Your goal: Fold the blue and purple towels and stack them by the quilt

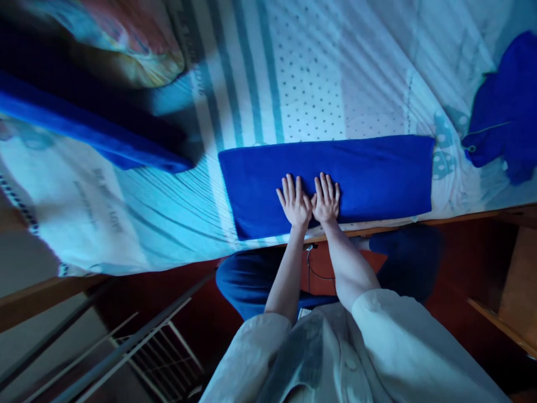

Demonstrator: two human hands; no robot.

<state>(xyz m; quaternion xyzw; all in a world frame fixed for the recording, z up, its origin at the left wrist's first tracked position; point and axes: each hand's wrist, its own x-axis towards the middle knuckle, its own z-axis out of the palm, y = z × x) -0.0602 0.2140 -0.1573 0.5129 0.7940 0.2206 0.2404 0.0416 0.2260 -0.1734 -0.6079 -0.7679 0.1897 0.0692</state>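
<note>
Both hands flat, side by side, thumbs touching, on a folded blue towel (pixel 335 179). Left hand (pixel 295 202) and right hand (pixel 325 199) press palms down near the towel's near edge; fingers (pixel 289 187) straight and slightly spread, gripping nothing. Towel lies lengthwise along the near edge of the bed (pixel 302 78), on a striped, dotted sheet. Another blue cloth (pixel 507 106) sits far right; a dark blue roll (pixel 96 134) lies left, well apart.
</note>
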